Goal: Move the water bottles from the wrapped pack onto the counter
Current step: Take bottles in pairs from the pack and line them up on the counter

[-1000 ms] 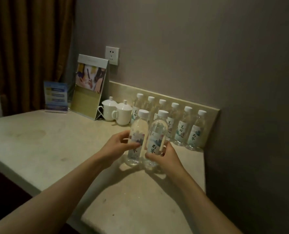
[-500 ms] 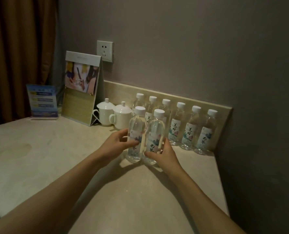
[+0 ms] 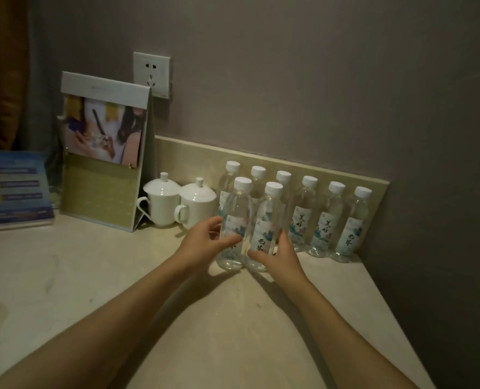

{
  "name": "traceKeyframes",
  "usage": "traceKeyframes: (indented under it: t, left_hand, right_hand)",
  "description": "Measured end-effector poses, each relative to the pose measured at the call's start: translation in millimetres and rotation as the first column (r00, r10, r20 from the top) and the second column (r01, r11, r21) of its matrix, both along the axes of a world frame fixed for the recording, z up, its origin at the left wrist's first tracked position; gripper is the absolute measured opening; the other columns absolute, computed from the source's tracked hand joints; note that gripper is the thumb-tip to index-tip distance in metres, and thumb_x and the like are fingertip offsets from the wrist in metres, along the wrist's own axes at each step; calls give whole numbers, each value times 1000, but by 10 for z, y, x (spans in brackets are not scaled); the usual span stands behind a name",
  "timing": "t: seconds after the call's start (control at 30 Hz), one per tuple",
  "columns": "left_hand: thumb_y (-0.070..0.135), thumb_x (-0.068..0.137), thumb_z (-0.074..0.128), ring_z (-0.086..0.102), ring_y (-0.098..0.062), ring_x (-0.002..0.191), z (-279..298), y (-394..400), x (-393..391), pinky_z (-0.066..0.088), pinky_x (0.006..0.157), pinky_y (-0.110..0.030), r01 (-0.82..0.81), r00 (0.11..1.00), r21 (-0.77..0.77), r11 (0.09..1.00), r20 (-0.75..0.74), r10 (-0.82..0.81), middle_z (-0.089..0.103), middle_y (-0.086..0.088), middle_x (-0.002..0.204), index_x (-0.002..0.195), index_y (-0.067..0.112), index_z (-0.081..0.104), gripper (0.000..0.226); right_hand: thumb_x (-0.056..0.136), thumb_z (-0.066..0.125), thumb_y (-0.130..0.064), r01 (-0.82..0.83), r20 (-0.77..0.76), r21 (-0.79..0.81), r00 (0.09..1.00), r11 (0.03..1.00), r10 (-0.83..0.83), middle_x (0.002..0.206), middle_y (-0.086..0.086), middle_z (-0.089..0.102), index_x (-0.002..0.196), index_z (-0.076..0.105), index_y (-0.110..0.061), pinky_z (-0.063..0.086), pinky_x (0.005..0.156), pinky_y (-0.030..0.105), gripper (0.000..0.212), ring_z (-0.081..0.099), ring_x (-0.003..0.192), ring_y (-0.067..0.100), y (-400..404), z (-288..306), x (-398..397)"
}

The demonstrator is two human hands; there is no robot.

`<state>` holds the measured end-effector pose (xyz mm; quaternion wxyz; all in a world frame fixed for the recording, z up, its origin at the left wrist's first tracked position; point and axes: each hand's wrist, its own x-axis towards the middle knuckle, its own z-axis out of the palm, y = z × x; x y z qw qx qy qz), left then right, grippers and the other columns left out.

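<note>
Two clear water bottles with white caps stand upright side by side on the beige counter point(image 3: 233, 318). My left hand point(image 3: 205, 242) grips the left bottle point(image 3: 236, 217) around its label. My right hand point(image 3: 281, 256) holds the lower part of the right bottle point(image 3: 268, 220). Behind them, several more bottles point(image 3: 328, 220) stand in a row against the low backsplash. No wrapped pack is in view.
Two white lidded cups point(image 3: 177, 203) stand left of the bottle row. A folding display card point(image 3: 104, 155) and a blue leaflet holder point(image 3: 14, 189) stand further left. A wall socket point(image 3: 151, 74) is above. The counter ends at a dark wall on the right.
Both hands have pushed the two front bottles back toward the row at the backsplash. The view has shifted right and closer.
</note>
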<state>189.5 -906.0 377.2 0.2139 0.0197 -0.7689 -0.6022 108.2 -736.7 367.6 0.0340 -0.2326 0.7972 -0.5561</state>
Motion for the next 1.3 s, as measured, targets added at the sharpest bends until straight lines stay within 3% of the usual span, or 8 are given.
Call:
traceKeyframes:
  t: [0.2, 0.33, 0.47, 0.6, 0.73, 0.97, 1.17, 1.3]
  left_hand:
    - [34, 80, 75, 63, -6, 98, -27, -15, -182, 53, 82, -24, -145, 989, -137, 980, 11, 148, 66, 11, 109, 126, 20, 58, 51]
    - [59, 69, 75, 63, -5, 81, -132, -79, -215, 56, 70, -26, -255, 937, -671, 696, 6, 349, 69, 12, 99, 110, 31, 64, 51]
    - [53, 67, 79, 66, -6, 78, -173, -119, -299, 60, 70, -31, -201, 953, -565, 800, 78, 294, 73, 8, 95, 101, 28, 67, 43]
    - [44, 67, 82, 64, -7, 78, -178, -115, -400, 56, 65, -22, -213, 959, -497, 841, 59, 277, 71, 5, 97, 92, 29, 56, 40]
    - [41, 71, 81, 68, -14, 90, -183, -146, -474, 60, 77, -35, -205, 960, -491, 847, 65, 271, 72, 0, 106, 109, 16, 63, 49]
    - [38, 73, 81, 68, -15, 89, -196, -177, -525, 59, 77, -32, -230, 961, -493, 839, 21, 276, 72, -1, 105, 110, 15, 66, 46]
    - [34, 73, 80, 59, -3, 79, -181, -212, -532, 44, 62, -10, -192, 968, -467, 863, 56, 245, 72, 0, 104, 108, 18, 66, 41]
    - [33, 73, 81, 60, -4, 80, -177, -205, -543, 45, 63, -11, -199, 965, -469, 861, 62, 256, 72, 0, 105, 109, 17, 66, 42]
  right_hand:
    - [76, 79, -27, 143, -34, 57, 989, 988, -142, 134, 0, 53, 138, 32, -24, 47, 100, 47, 78, 56, 118, 21, -97, 4, -59]
    - [74, 75, -41, 249, -118, 141, 965, 958, -233, 127, 1, 52, 121, 37, -24, 51, 91, 48, 63, 59, 109, 23, -142, -63, -55]
    - [76, 72, -44, 277, -185, 183, 952, 943, -243, 126, 2, 50, 125, 40, -23, 53, 90, 47, 62, 58, 110, 23, -171, -82, -89]
    - [76, 73, -45, 310, -200, 183, 941, 933, -274, 126, 2, 54, 124, 41, -22, 54, 89, 45, 62, 60, 109, 22, -190, -86, -143]
    - [78, 73, -43, 316, -205, 199, 939, 928, -276, 122, 2, 57, 120, 41, -21, 56, 87, 41, 57, 61, 107, 21, -206, -97, -199]
    - [81, 69, -43, 317, -311, 201, 918, 927, -247, 125, 0, 54, 128, 42, -21, 50, 85, 30, 58, 55, 110, 17, -208, -126, -201]
    - [85, 64, -45, 340, -326, 238, 911, 910, -255, 126, 0, 47, 127, 43, -21, 52, 92, 36, 53, 54, 112, 18, -246, -127, -170]
    - [88, 60, -45, 384, -354, 297, 895, 874, -273, 130, 3, 43, 128, 41, -17, 46, 91, 32, 53, 52, 115, 22, -283, -113, -139]
